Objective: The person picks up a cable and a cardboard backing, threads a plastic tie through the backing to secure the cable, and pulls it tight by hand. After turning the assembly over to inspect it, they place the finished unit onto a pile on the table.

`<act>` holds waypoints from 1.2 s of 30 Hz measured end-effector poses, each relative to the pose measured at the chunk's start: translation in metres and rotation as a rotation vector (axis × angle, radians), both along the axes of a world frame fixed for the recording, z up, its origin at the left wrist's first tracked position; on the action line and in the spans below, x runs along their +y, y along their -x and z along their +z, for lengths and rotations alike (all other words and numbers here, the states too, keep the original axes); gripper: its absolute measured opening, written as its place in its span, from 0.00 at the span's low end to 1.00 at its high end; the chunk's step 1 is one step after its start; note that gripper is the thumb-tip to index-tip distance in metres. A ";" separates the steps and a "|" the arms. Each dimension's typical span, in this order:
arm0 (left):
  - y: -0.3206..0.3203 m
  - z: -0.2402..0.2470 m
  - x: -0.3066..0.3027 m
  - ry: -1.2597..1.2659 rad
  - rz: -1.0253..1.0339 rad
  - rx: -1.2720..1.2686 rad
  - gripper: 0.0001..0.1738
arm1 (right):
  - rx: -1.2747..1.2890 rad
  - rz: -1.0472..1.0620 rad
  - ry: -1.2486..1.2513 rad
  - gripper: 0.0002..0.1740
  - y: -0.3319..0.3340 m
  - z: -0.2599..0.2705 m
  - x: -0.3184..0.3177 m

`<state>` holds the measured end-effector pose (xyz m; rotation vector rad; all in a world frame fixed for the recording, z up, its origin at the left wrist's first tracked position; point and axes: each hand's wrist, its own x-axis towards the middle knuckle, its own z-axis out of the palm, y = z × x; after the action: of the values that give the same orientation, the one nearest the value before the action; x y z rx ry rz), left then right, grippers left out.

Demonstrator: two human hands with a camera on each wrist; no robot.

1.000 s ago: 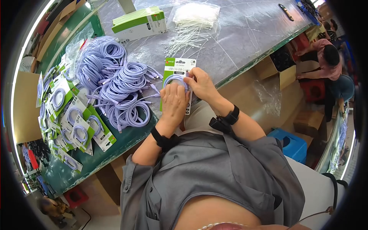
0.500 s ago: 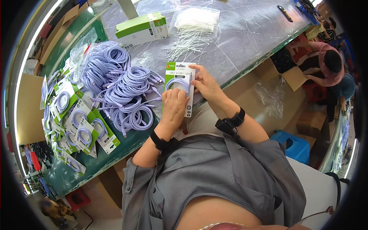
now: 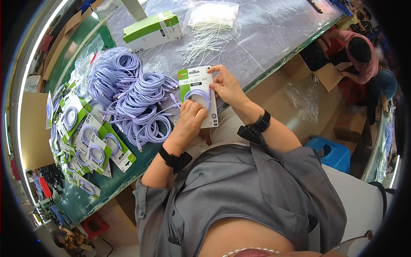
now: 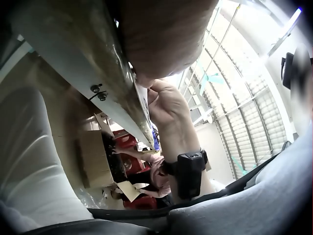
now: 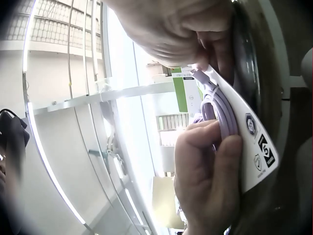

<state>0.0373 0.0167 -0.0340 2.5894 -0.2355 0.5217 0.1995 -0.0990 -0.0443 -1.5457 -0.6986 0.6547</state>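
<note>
A white and green card, printed "USB-C to USB-C cable", stands tilted at the table's near edge. Against its front lies a coiled lilac USB-C cable. My left hand pinches the lower part of the coil between thumb and fingers, which the right wrist view shows closely. At the card's upper right edge, my right hand grips with the thumb in front, close to the cable's plug. Part of the coil is hidden behind my left fingers.
Many lilac cables are heaped to the left, beside a pile of carded cables. Farther back stand a stack of cards and a bag of white ties. People work at the right, past an open carton.
My right fingertips have shifted from the plug to the card's upper right edge. The card has turned slightly, and the left hand still holds the lower coil. The head view has shifted a little.
</note>
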 end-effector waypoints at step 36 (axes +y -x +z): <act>0.002 0.036 0.003 1.328 0.015 0.163 0.15 | 0.064 0.337 -0.091 0.36 -0.017 0.067 -0.030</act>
<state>0.0355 0.0196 0.0018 1.3161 0.1616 0.2872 0.2160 -0.1289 0.0232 -1.3288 -0.9381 0.9064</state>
